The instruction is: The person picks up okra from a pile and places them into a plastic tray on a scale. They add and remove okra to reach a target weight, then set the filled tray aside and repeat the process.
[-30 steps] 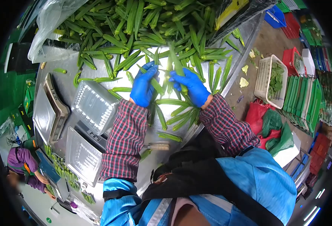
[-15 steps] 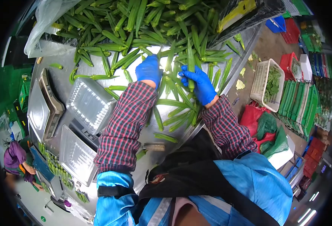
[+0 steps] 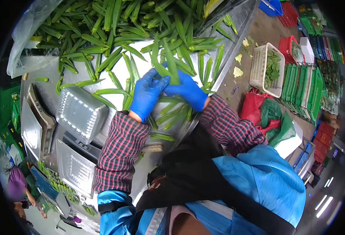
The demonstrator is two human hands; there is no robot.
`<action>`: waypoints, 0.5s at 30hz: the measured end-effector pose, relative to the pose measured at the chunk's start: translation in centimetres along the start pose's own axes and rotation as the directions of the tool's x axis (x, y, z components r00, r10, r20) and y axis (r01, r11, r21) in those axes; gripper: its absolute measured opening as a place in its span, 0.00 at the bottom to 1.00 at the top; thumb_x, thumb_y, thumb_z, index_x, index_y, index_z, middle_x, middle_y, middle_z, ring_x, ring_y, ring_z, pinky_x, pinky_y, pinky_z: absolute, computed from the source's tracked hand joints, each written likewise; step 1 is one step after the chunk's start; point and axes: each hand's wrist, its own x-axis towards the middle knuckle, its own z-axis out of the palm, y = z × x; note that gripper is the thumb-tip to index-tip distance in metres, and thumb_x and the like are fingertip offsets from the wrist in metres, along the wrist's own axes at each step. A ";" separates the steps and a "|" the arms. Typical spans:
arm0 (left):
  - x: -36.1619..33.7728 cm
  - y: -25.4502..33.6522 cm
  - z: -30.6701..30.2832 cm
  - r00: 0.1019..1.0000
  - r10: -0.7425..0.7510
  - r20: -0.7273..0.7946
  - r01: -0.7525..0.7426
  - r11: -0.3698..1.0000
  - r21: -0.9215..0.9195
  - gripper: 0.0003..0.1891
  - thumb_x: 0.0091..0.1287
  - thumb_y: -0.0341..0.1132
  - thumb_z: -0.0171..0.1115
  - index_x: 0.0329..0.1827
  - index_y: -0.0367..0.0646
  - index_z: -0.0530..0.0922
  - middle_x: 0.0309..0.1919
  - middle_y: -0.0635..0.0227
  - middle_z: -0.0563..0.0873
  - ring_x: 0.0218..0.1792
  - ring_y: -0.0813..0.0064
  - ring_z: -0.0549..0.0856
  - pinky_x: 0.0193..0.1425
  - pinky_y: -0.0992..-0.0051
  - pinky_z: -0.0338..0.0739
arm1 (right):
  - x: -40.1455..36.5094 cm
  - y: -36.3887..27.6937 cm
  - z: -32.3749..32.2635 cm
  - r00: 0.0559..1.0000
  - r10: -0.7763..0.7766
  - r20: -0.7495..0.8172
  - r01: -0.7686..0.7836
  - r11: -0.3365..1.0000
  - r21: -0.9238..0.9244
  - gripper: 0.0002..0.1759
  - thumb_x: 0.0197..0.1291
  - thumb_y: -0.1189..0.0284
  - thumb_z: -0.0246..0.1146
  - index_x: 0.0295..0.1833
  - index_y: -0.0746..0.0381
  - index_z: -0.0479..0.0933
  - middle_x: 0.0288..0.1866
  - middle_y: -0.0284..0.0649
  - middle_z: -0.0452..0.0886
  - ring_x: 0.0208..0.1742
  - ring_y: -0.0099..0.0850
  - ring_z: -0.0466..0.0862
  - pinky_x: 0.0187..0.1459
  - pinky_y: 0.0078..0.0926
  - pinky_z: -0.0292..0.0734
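Observation:
Both hands wear blue gloves and meet over the metal table (image 3: 49, 84). My right hand (image 3: 188, 90) is closed round upright green okra pods (image 3: 171, 64). Beside it, my left hand (image 3: 149, 92) has its fingers pinched at the lower part of the same pods, touching my right hand. A large heap of okra (image 3: 102, 23) lies beyond the hands. More loose pods (image 3: 172, 115) are spread under and around them.
Left of my arm are clear plastic trays (image 3: 80, 113), scales (image 3: 43, 121) and a short-handled tool (image 3: 153, 148). A co-worker in purple (image 3: 18, 182) is at far left. On the right are a white basket (image 3: 258, 70), green crates (image 3: 303, 92) and red and green net bags (image 3: 254, 109).
My left hand has moved down from the heap's edge and come together with my right hand. My right hand has shifted left with the okra. The whole view has shifted slightly.

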 end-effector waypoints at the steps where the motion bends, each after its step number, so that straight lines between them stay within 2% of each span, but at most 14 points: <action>1: -0.4 -0.4 -0.1 1.000 -0.002 0.000 0.002 1.000 -0.010 0.19 0.64 0.26 0.63 0.59 0.37 0.75 0.36 0.70 0.82 0.33 0.85 0.80 0.39 0.84 0.75 | -0.9 -0.5 -1.5 0.997 0.073 -0.005 -0.073 0.997 -0.038 0.28 0.53 0.74 0.68 0.60 0.65 0.70 0.45 0.34 0.79 0.42 0.21 0.77 0.45 0.22 0.74; 3: -1.4 -1.1 -1.3 0.978 0.170 -0.117 -0.150 0.975 0.167 0.17 0.65 0.26 0.62 0.57 0.39 0.77 0.35 0.71 0.83 0.35 0.85 0.80 0.42 0.84 0.76 | -3.2 -0.7 -5.9 0.973 0.183 -0.141 -0.185 0.983 0.003 0.26 0.54 0.73 0.66 0.60 0.64 0.71 0.44 0.33 0.78 0.40 0.21 0.78 0.42 0.20 0.74; 5: -2.1 -2.6 -3.8 0.989 0.013 -0.150 0.007 0.992 0.127 0.14 0.65 0.26 0.61 0.53 0.39 0.79 0.37 0.72 0.83 0.38 0.84 0.79 0.44 0.82 0.76 | -4.5 -1.3 -11.5 0.948 0.081 -0.309 -0.117 0.988 -0.098 0.20 0.54 0.71 0.65 0.53 0.66 0.75 0.35 0.34 0.79 0.34 0.23 0.78 0.37 0.21 0.73; 6: -2.5 -3.6 -4.8 0.986 0.007 -0.167 0.023 0.984 0.175 0.13 0.64 0.26 0.62 0.52 0.38 0.79 0.38 0.71 0.84 0.38 0.84 0.79 0.45 0.82 0.76 | -4.3 -1.6 -14.1 0.910 -0.065 -0.409 -0.028 0.976 -0.217 0.21 0.55 0.71 0.65 0.53 0.66 0.75 0.34 0.34 0.79 0.32 0.21 0.77 0.36 0.20 0.71; 7: -2.8 -4.5 -5.3 0.983 0.003 -0.184 0.039 0.974 0.225 0.13 0.64 0.27 0.62 0.51 0.38 0.79 0.38 0.70 0.84 0.38 0.84 0.80 0.47 0.82 0.75 | -3.7 -2.1 -17.7 0.871 -0.063 -0.487 -0.091 0.954 -0.287 0.21 0.55 0.71 0.65 0.53 0.67 0.75 0.32 0.33 0.78 0.30 0.21 0.75 0.34 0.19 0.69; 8: -2.8 -4.8 -5.3 0.982 0.001 -0.190 0.043 0.973 0.226 0.13 0.64 0.27 0.62 0.51 0.38 0.79 0.38 0.70 0.84 0.38 0.84 0.80 0.47 0.82 0.75 | -2.2 -3.6 -18.9 0.830 -0.141 -0.540 -0.007 0.965 -0.262 0.18 0.54 0.70 0.65 0.49 0.66 0.76 0.31 0.32 0.76 0.29 0.20 0.74 0.32 0.18 0.68; 9: -2.8 -5.1 -5.2 0.976 0.043 -0.215 0.027 0.950 0.311 0.15 0.62 0.28 0.63 0.52 0.37 0.78 0.41 0.66 0.84 0.41 0.79 0.81 0.50 0.79 0.75 | -0.1 -4.5 -21.6 0.817 -0.212 -0.537 0.008 0.934 -0.357 0.14 0.54 0.69 0.66 0.44 0.65 0.76 0.28 0.31 0.76 0.27 0.20 0.73 0.31 0.18 0.67; 10: -2.5 -5.2 -4.9 0.968 0.090 -0.234 0.010 0.919 0.394 0.17 0.61 0.29 0.64 0.54 0.37 0.77 0.44 0.62 0.84 0.44 0.74 0.82 0.53 0.76 0.75 | 2.0 -5.7 -22.9 0.781 -0.243 -0.575 -0.027 0.908 -0.419 0.12 0.49 0.68 0.68 0.34 0.63 0.76 0.24 0.33 0.76 0.22 0.22 0.72 0.25 0.22 0.64; 11: -2.0 -5.3 -4.5 0.967 0.095 -0.235 0.006 0.918 0.397 0.17 0.61 0.29 0.64 0.54 0.37 0.77 0.44 0.62 0.84 0.44 0.74 0.82 0.53 0.76 0.75 | 4.2 -6.5 -24.7 0.803 -0.209 -0.558 -0.056 0.906 -0.420 0.15 0.48 0.67 0.70 0.38 0.64 0.77 0.25 0.35 0.77 0.24 0.24 0.74 0.27 0.24 0.67; 13: -0.7 -5.5 -3.4 0.951 0.286 -0.113 -0.156 0.765 0.625 0.26 0.57 0.31 0.66 0.60 0.36 0.73 0.53 0.53 0.80 0.54 0.63 0.80 0.61 0.69 0.73 | 8.3 -6.8 -27.1 0.823 -0.179 -0.538 -0.080 0.903 -0.422 0.19 0.46 0.66 0.71 0.41 0.66 0.78 0.27 0.36 0.78 0.26 0.26 0.77 0.28 0.26 0.70; 14: -0.1 -6.0 -2.9 0.963 0.253 -0.088 -0.146 0.771 0.620 0.32 0.58 0.29 0.67 0.67 0.39 0.66 0.61 0.54 0.74 0.61 0.64 0.75 0.66 0.70 0.68 | 10.2 -6.0 -27.8 0.789 -0.237 -0.568 -0.147 0.823 -0.548 0.22 0.47 0.65 0.71 0.45 0.66 0.78 0.29 0.39 0.80 0.30 0.29 0.79 0.33 0.27 0.73; 15: 0.4 -5.8 -2.2 0.968 0.235 -0.088 -0.119 0.738 0.664 0.36 0.57 0.31 0.69 0.69 0.37 0.63 0.63 0.52 0.73 0.62 0.61 0.74 0.67 0.69 0.67 | 11.1 -5.9 -27.0 0.754 -0.300 -0.584 -0.221 0.722 -0.655 0.25 0.47 0.64 0.71 0.49 0.67 0.78 0.32 0.42 0.82 0.34 0.32 0.82 0.37 0.29 0.76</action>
